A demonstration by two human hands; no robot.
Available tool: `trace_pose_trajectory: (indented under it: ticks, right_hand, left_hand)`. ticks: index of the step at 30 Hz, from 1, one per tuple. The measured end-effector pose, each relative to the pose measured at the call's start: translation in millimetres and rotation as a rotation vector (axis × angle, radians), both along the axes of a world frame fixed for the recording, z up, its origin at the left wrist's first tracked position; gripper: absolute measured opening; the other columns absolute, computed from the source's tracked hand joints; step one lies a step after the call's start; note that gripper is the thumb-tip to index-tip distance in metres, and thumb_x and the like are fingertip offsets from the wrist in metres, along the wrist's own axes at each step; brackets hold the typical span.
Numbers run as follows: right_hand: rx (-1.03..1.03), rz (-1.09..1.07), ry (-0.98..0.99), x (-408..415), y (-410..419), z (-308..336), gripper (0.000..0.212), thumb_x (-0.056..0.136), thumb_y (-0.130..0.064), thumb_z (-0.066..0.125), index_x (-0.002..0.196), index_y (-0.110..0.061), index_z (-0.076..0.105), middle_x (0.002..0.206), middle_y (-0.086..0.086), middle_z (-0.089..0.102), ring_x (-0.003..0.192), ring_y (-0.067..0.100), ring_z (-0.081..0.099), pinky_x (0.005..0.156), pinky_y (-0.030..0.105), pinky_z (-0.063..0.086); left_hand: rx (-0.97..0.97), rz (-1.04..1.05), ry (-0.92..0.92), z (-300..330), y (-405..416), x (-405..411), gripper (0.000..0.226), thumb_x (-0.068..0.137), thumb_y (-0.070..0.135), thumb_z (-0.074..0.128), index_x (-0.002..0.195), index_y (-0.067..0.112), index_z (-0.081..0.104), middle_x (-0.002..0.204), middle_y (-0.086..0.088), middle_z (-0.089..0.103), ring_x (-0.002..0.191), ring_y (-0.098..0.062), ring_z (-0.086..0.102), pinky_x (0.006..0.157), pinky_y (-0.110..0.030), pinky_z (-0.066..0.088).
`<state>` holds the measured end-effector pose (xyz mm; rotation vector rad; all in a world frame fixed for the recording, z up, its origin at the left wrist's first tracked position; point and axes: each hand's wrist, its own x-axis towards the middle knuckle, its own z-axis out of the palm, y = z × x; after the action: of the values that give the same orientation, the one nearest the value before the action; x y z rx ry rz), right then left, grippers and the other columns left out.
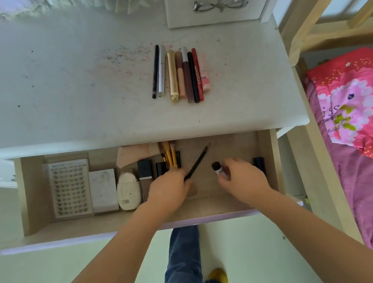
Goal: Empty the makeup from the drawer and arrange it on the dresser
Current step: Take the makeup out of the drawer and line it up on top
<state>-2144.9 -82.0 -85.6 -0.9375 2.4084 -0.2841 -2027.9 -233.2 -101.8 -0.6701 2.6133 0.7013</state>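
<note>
Left hand (169, 189) pinches the pencil (196, 163) at its low end; right hand (242, 179) grips a small tube (218, 169). Both prob. light, stiff, smooth; hold mid-body.

Both hands in open drawer (27, 194). Left hand (168, 190) grips black pencil (196, 163); right hand (243, 178) holds small tube (217, 169). Row of cosmetics (178, 74) on dresser (61, 101).

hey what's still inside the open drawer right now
Inside the drawer: a lash tray, white box, brushes. The left hand grips a black pencil; the right hand holds a small tube. The hands hide whatever lies beneath.
</note>
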Motion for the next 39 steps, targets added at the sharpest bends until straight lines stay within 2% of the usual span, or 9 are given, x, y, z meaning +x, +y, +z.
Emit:
trace_pose_trajectory:
  ticks: [4, 8, 12, 17, 24, 30, 33, 35, 39]
  right_hand:
    - [-0.362, -0.088, -0.121, -14.0, 3.1, 62.1, 0.012, 0.085, -0.042, 0.052, 0.081, -0.032, 0.050, 0.070, -0.015, 0.058, 0.065, 0.004, 0.055, 0.054, 0.016, 0.039]
    - [-0.624, -0.254, -0.060, -56.9, -25.0, 104.5, 0.006, 0.089, -0.033, 0.057, 0.088, -0.035, 0.051, 0.071, -0.020, 0.060, 0.066, -0.002, 0.057, 0.057, 0.007, 0.042]
    - [-0.526, -0.323, 0.033, -109.7, -76.0, 101.3, 0.016, 0.093, -0.034, 0.052, 0.103, -0.022, 0.053, 0.077, -0.016, 0.057, 0.067, 0.002, 0.055, 0.058, 0.011, 0.038]
    - [-0.334, -0.340, 0.055, -142.3, -113.1, 78.0, 0.031, 0.092, -0.033, 0.050, 0.114, -0.011, 0.054, 0.090, -0.001, 0.059, 0.078, 0.016, 0.055, 0.066, 0.026, 0.038]
    - [-0.247, -0.280, 0.141, -141.0, -115.1, 77.1, 0.033, 0.094, -0.040, 0.047, 0.114, -0.014, 0.050, 0.088, 0.000, 0.058, 0.077, 0.019, 0.055, 0.067, 0.029, 0.042]
    - [-0.601, -0.195, 0.140, -88.5, -44.7, 80.7, 0.011, 0.094, -0.024, 0.047, 0.094, -0.023, 0.058, 0.069, -0.015, 0.055, 0.059, -0.001, 0.052, 0.055, 0.006, 0.038]
    - [-0.426, -0.157, -0.044, -44.4, 0.8, 48.1, 0.011, 0.093, -0.024, 0.048, 0.090, -0.027, 0.058, 0.062, -0.013, 0.055, 0.052, 0.003, 0.051, 0.052, 0.010, 0.037]
    - [-0.117, -0.126, -0.109, -27.2, 17.7, 19.3, 0.015, 0.096, -0.029, 0.045, 0.105, -0.024, 0.056, 0.073, -0.008, 0.062, 0.064, 0.008, 0.057, 0.061, 0.027, 0.047]
    - [0.157, -0.105, -0.009, -25.7, 26.8, -18.1, 0.034, 0.099, -0.039, 0.034, 0.121, -0.016, 0.048, 0.088, 0.004, 0.065, 0.077, 0.023, 0.063, 0.067, 0.037, 0.054]
  left_hand:
    - [0.133, -0.084, 0.123, 46.0, -28.3, 39.2, 0.016, 0.095, 0.032, 0.046, 0.108, 0.028, 0.056, 0.092, 0.018, 0.047, 0.079, 0.000, 0.053, 0.068, -0.014, 0.042]
    - [0.144, 0.121, 0.431, 96.3, -66.3, 19.1, 0.013, 0.091, 0.027, 0.050, 0.103, 0.030, 0.053, 0.086, 0.021, 0.052, 0.076, 0.007, 0.054, 0.062, -0.011, 0.040]
    - [-0.003, 0.360, 0.570, 110.4, -105.2, -51.6, 0.034, 0.095, 0.022, 0.048, 0.129, 0.016, 0.049, 0.090, 0.008, 0.055, 0.074, 0.000, 0.051, 0.073, -0.016, 0.042]
    - [-0.056, 0.414, 0.393, 93.1, -130.6, -105.0, 0.034, 0.098, 0.019, 0.040, 0.130, 0.010, 0.047, 0.102, -0.010, 0.061, 0.088, -0.027, 0.060, 0.076, -0.042, 0.053]
    - [-0.214, 0.285, 0.360, 75.8, -126.3, -102.6, 0.030, 0.098, 0.031, 0.038, 0.119, 0.015, 0.052, 0.098, -0.005, 0.060, 0.077, -0.018, 0.052, 0.063, -0.031, 0.043]
    - [-0.068, 0.316, 0.650, 77.5, -80.6, -51.0, 0.021, 0.092, 0.033, 0.040, 0.103, 0.019, 0.052, 0.072, 0.014, 0.049, 0.058, -0.001, 0.049, 0.053, -0.012, 0.035]
    - [-0.003, 0.232, 0.607, 54.2, -33.0, -6.8, 0.011, 0.091, 0.032, 0.044, 0.097, 0.025, 0.051, 0.064, 0.018, 0.048, 0.051, 0.003, 0.050, 0.046, -0.010, 0.038]
    - [0.017, 0.187, 0.426, 28.3, -8.4, 9.1, 0.010, 0.093, 0.031, 0.046, 0.099, 0.026, 0.052, 0.064, 0.015, 0.051, 0.053, 0.000, 0.051, 0.047, -0.014, 0.039]
    - [-0.035, 0.170, 0.049, -15.0, 4.9, 3.2, 0.030, 0.097, 0.031, 0.041, 0.124, 0.018, 0.047, 0.090, -0.003, 0.064, 0.076, -0.022, 0.063, 0.060, -0.032, 0.048]
